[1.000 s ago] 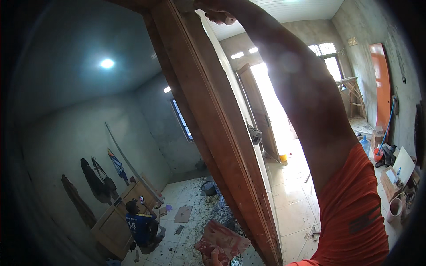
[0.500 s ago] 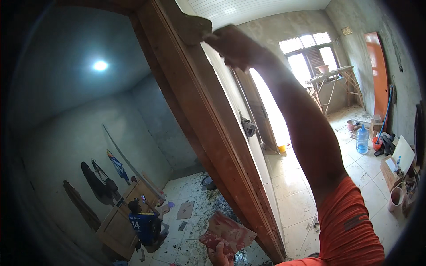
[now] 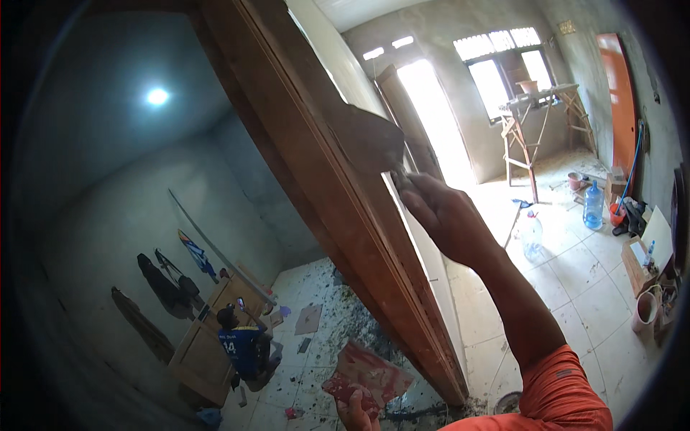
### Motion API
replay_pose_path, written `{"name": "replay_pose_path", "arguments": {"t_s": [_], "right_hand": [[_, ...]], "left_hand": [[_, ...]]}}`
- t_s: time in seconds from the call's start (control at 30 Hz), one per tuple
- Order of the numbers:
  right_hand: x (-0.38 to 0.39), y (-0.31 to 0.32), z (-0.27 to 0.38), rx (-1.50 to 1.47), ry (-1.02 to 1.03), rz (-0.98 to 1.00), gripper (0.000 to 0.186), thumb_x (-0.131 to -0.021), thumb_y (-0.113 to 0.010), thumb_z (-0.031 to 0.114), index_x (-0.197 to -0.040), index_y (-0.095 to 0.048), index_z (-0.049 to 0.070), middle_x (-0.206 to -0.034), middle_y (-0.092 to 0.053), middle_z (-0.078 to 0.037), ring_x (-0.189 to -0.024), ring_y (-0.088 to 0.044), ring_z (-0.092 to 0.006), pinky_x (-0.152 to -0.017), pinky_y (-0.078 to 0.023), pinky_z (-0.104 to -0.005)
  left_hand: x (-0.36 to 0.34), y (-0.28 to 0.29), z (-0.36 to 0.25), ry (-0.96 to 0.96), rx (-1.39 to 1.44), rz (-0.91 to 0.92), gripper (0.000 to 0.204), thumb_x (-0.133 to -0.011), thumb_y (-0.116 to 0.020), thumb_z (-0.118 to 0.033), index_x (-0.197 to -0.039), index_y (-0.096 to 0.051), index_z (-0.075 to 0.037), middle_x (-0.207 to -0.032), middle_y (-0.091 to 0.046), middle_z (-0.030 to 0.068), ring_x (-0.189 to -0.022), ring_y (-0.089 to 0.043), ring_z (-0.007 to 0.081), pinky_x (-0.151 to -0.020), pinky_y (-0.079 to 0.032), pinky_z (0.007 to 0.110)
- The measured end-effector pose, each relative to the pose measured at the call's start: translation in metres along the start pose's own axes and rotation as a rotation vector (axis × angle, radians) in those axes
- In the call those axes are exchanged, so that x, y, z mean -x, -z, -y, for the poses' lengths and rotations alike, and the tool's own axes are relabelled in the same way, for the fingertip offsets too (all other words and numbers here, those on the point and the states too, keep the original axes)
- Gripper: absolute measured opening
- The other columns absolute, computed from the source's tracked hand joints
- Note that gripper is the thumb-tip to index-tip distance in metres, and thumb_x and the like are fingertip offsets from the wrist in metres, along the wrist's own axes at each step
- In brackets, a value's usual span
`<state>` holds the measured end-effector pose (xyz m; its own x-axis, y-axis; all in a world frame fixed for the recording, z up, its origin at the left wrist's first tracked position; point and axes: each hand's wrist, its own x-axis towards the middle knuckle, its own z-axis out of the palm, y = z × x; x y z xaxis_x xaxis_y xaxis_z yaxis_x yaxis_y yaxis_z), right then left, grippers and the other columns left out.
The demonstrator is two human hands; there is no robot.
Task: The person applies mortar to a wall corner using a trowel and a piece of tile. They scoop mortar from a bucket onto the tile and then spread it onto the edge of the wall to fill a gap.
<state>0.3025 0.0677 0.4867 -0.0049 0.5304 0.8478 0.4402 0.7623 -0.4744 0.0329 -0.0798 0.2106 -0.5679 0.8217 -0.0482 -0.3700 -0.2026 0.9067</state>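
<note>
Head view: right hand (image 3: pixel 445 215) up high, fingers closed on handle of flat trowel (image 3: pixel 370 140). Blade pressed flat on brown wood door frame (image 3: pixel 338 237), about halfway up. Left hand (image 3: pixel 357 409) low at bottom edge, fingers closed on red board (image 3: pixel 370 373) smeared with grey paste. Orange sleeve (image 3: pixel 553 399) on right arm. Far below, person in blue shirt (image 3: pixel 241 345) sitting beside wood cabinet (image 3: pixel 205 345) on dirty tiled floor (image 3: pixel 323 337). Past frame, bright room with wood trestle (image 3: pixel 535 118), water bottles (image 3: pixel 593 205), orange door (image 3: pixel 622 100).
</note>
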Motion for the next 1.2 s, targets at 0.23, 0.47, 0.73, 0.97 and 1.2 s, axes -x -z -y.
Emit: {"name": "replay_pose_path", "arguments": {"t_s": [0.23, 0.47, 0.73, 0.97, 1.2], "right_hand": [[0.087, -0.011, -0.075, -0.076, -0.171, 0.069, 0.038, -0.100, -0.063, 0.019, -0.130, -0.057, -0.003, -0.109, -0.069, -0.024, -0.100, -0.070, -0.0363, -0.085, -0.054, -0.0415], [0.174, -0.021, -0.178, -0.068, -0.279, 0.179, 0.039, -0.096, -0.062, 0.011, -0.133, -0.055, 0.002, -0.111, -0.066, -0.023, -0.098, -0.067, -0.0453, -0.080, -0.055, -0.0485], [0.301, -0.043, -0.277, 0.012, -0.304, 0.315, 0.037, -0.097, -0.064, 0.014, -0.129, -0.058, -0.003, -0.102, -0.067, -0.020, -0.087, -0.068, -0.0372, -0.076, -0.055, -0.0433], [0.383, -0.038, -0.281, -0.720, -1.035, 0.353, 0.037, -0.104, -0.055, 0.029, -0.122, -0.061, -0.003, -0.076, -0.063, -0.009, -0.056, -0.058, -0.0172, -0.052, -0.048, -0.0305], [0.319, -0.078, -0.304, -0.938, -0.894, 0.929, 0.044, -0.105, -0.050, 0.035, -0.113, -0.065, -0.005, -0.062, -0.054, -0.005, -0.045, -0.048, -0.0116, -0.044, -0.041, -0.0271]], "left_hand": [[-0.002, -0.044, 0.003, 0.018, 0.066, 0.045, 0.009, -0.091, -0.064, -0.014, -0.098, -0.060, -0.013, -0.075, -0.055, -0.0022, -0.059, -0.047, 0.0083, -0.049, -0.037, 0.025], [-0.037, -0.079, 0.044, 0.074, 0.061, 0.203, 0.026, -0.088, -0.061, -0.005, -0.113, -0.054, -0.010, -0.086, -0.059, 0.0004, -0.071, -0.059, 0.0119, -0.056, -0.049, 0.026], [-0.053, -0.106, 0.093, 0.094, 0.008, 0.094, 0.025, -0.089, -0.060, -0.008, -0.113, -0.055, -0.013, -0.083, -0.059, -0.0017, -0.061, -0.053, 0.0050, -0.045, -0.039, 0.018], [-0.091, -0.041, 0.116, 0.566, -0.013, 0.186, 0.027, -0.087, -0.064, -0.012, -0.113, -0.061, -0.011, -0.085, -0.060, -0.0033, -0.066, -0.056, 0.0068, -0.055, -0.046, 0.025], [-0.137, -0.008, 0.166, 0.556, 0.002, 0.450, 0.029, -0.089, -0.064, -0.009, -0.118, -0.062, -0.006, -0.091, -0.063, -0.0024, -0.075, -0.061, 0.0070, -0.063, -0.051, 0.025]]}}
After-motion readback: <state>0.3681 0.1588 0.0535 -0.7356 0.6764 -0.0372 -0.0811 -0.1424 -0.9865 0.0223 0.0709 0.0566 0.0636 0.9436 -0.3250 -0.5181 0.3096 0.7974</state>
